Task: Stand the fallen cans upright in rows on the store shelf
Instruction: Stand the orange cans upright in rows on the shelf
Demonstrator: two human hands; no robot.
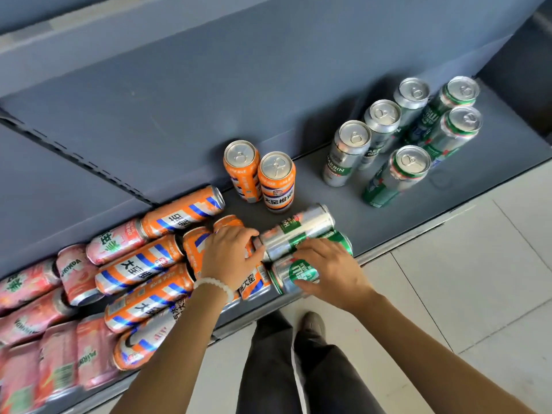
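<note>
Left hand (230, 252) grips a fallen orange can (194, 252), right hand (325, 264) a green can (294, 274), apparently ready to stand them upright.

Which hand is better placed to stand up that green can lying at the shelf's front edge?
Right. The right hand already rests on the green can; the left hand rests on orange cans.
</note>
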